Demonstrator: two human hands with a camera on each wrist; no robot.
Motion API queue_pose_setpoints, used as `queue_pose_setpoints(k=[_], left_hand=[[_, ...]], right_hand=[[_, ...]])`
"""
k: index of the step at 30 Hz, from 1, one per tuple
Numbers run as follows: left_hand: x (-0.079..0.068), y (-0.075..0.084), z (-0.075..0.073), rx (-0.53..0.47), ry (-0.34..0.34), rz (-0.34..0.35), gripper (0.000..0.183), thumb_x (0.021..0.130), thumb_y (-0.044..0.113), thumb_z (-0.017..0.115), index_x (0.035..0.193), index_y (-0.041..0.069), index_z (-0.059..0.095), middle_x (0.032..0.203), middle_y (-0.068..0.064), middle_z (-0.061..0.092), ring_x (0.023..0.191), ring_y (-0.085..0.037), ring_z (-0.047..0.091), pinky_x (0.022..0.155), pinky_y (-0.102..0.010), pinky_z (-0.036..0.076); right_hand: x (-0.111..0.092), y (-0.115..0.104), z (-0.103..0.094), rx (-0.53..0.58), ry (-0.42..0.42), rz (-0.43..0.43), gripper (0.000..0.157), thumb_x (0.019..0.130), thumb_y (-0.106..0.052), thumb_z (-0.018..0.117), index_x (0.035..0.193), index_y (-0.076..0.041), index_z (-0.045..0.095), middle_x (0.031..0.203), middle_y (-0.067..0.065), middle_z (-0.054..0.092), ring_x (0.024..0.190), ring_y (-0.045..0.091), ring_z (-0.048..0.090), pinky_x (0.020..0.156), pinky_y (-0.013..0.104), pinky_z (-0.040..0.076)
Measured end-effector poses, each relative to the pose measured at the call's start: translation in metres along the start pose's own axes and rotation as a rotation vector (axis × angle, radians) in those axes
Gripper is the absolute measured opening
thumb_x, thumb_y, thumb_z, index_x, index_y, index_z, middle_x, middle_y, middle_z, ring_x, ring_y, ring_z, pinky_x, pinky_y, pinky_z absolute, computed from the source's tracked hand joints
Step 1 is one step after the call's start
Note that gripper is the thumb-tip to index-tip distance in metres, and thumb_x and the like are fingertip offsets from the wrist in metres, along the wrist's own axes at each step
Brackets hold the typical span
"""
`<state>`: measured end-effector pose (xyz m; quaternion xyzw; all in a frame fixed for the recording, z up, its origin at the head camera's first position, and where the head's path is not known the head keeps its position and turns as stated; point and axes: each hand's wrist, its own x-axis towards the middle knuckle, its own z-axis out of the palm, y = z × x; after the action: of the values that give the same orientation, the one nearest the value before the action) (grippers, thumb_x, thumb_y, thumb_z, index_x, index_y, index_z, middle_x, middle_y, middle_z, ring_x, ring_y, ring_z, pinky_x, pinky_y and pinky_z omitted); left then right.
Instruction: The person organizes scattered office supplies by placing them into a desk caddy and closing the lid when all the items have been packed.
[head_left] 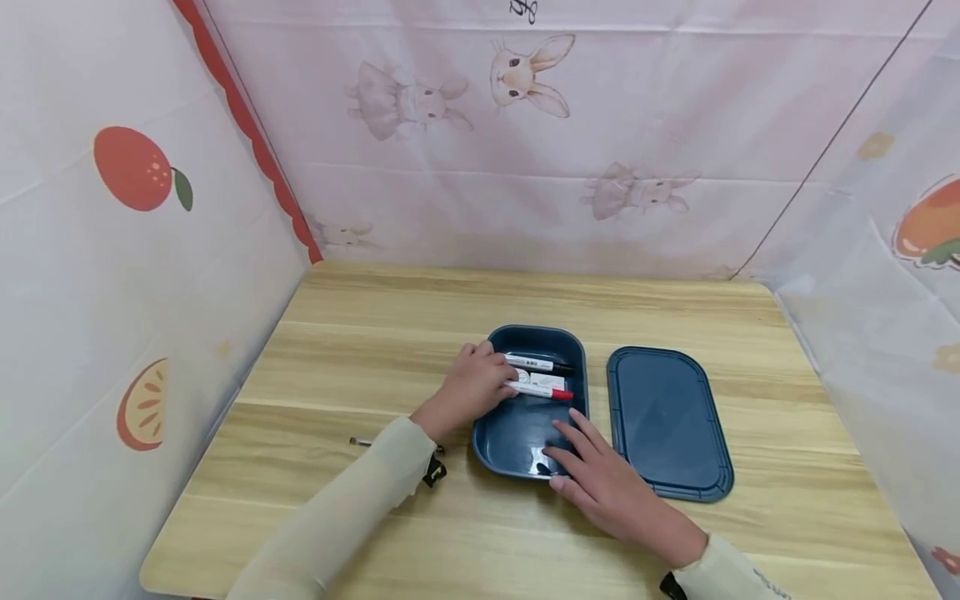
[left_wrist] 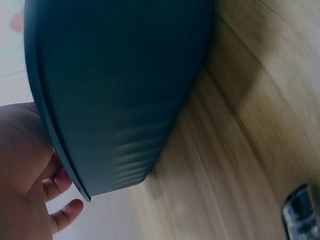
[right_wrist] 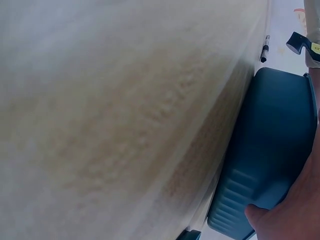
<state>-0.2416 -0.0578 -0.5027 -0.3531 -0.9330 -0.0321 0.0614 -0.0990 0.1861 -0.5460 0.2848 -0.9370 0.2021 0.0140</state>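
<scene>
A dark blue plastic box (head_left: pixel 517 433) stands on the table. In it lie a black-capped marker (head_left: pixel 536 363), a small white rectangular piece (head_left: pixel 547 381) and a red-capped marker (head_left: pixel 536 389). My left hand (head_left: pixel 474 383) reaches over the box's left rim and pinches the plain end of the red-capped marker; its fingertips are partly hidden. My right hand (head_left: pixel 603 483) spreads its fingers over the front right corner of the box. In the right wrist view its thumb (right_wrist: pixel 257 216) lies against the outer wall.
The flat blue lid (head_left: pixel 670 421) lies right of the box. Another pen (head_left: pixel 362 442) rests on the table at the left, partly behind the left sleeve (head_left: pixel 352 508). Fabric sheets with printed rabbits (head_left: pixel 525 79) and fruit (head_left: pixel 135 167) enclose the wooden table (head_left: pixel 375 333).
</scene>
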Motion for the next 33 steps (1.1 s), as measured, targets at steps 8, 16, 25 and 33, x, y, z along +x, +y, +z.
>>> queue_pose_setpoints(k=[8, 16, 25, 33], left_hand=[[-0.001, 0.005, 0.006, 0.067, 0.016, -0.012, 0.02, 0.096, 0.043, 0.071, 0.107, 0.027, 0.079, 0.104, 0.007, 0.075, 0.087, -0.017, 0.043, 0.078, -0.036, 0.032], [0.001, 0.01, 0.004, 0.137, -0.007, -0.022, 0.025, 0.097, 0.045, 0.07, 0.11, 0.026, 0.078, 0.105, 0.004, 0.072, 0.088, -0.018, 0.043, 0.078, -0.035, 0.032], [0.003, 0.012, 0.008, 0.206, -0.049, -0.001, 0.03, 0.096, 0.049, 0.07, 0.113, 0.025, 0.077, 0.108, 0.002, 0.069, 0.091, -0.02, 0.044, 0.077, -0.035, 0.034], [0.002, 0.012, 0.007, 0.202, -0.037, -0.002, 0.033, 0.097, 0.051, 0.067, 0.117, 0.027, 0.075, 0.111, 0.003, 0.068, 0.093, -0.02, 0.045, 0.079, -0.034, 0.036]], right_hand=[[0.001, -0.001, -0.001, 0.016, -0.005, -0.001, 0.043, 0.107, -0.041, 0.052, 0.142, -0.019, 0.062, 0.164, 0.008, 0.035, 0.158, 0.026, 0.006, 0.115, 0.059, 0.034], [0.001, -0.001, -0.001, 0.01, 0.001, -0.001, 0.042, 0.107, -0.041, 0.051, 0.141, -0.018, 0.062, 0.164, 0.008, 0.035, 0.158, 0.027, 0.006, 0.115, 0.059, 0.034], [0.001, -0.001, -0.001, 0.02, -0.008, 0.001, 0.043, 0.107, -0.042, 0.05, 0.142, -0.019, 0.062, 0.164, 0.008, 0.035, 0.158, 0.026, 0.005, 0.116, 0.058, 0.033], [0.0, 0.0, 0.0, 0.013, 0.012, -0.009, 0.043, 0.108, -0.041, 0.051, 0.142, -0.018, 0.062, 0.164, 0.008, 0.036, 0.158, 0.028, 0.007, 0.114, 0.06, 0.034]])
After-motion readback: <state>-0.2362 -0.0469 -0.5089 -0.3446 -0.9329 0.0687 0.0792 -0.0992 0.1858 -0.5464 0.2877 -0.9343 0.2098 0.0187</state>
